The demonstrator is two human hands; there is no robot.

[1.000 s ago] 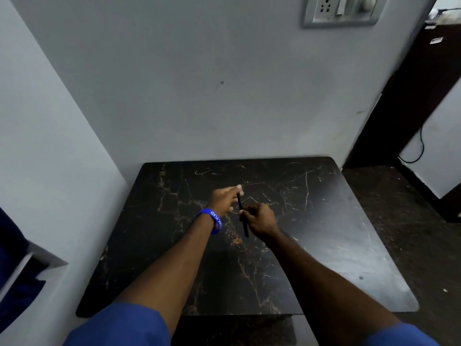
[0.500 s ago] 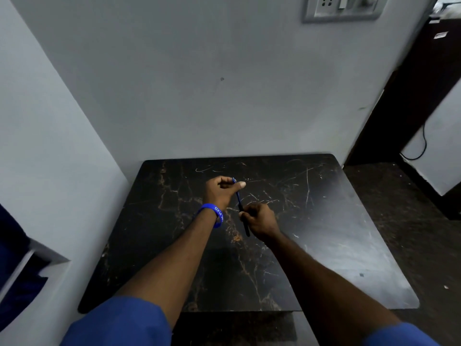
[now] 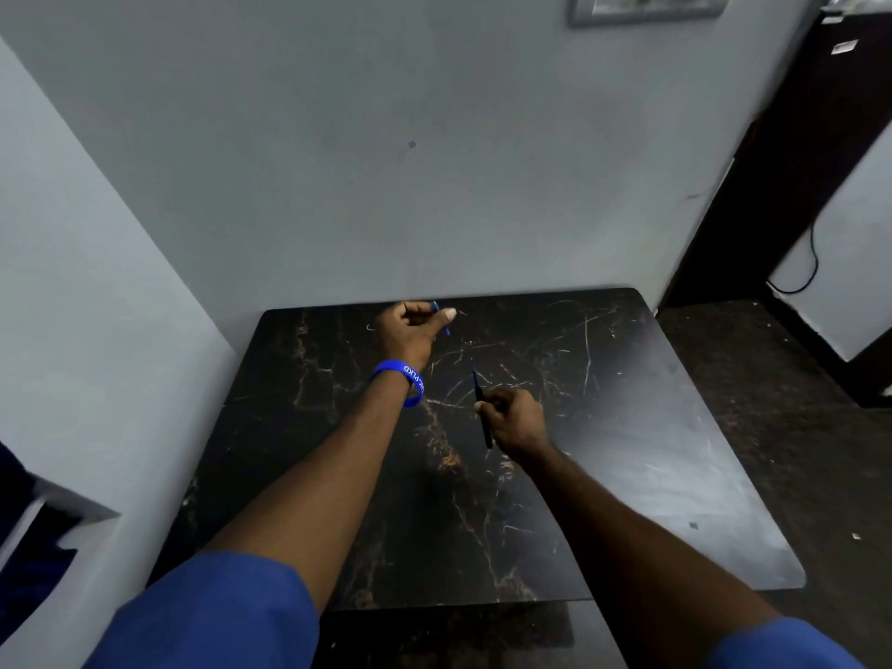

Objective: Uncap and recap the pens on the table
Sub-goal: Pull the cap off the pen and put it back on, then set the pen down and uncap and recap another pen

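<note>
My right hand (image 3: 514, 420) grips a thin dark pen (image 3: 482, 412) over the middle of the black marble-patterned table (image 3: 627, 451); the pen's bare tip points up and away from me. My left hand (image 3: 410, 330), with a blue wristband, is raised near the table's far edge and pinches the small blue cap (image 3: 441, 318) between thumb and fingers. Cap and pen are clearly apart, about a hand's width. No other pen shows on the table.
Grey walls stand close behind and to the left of the table. A switch plate (image 3: 647, 7) is high on the back wall. Dark furniture (image 3: 796, 137) and a cable (image 3: 811, 263) are at the right, beside dark floor.
My left hand closed on the cap, pulled it off the pen and moved up and away toward the far edge. My right hand stayed roughly in place with the pen.
</note>
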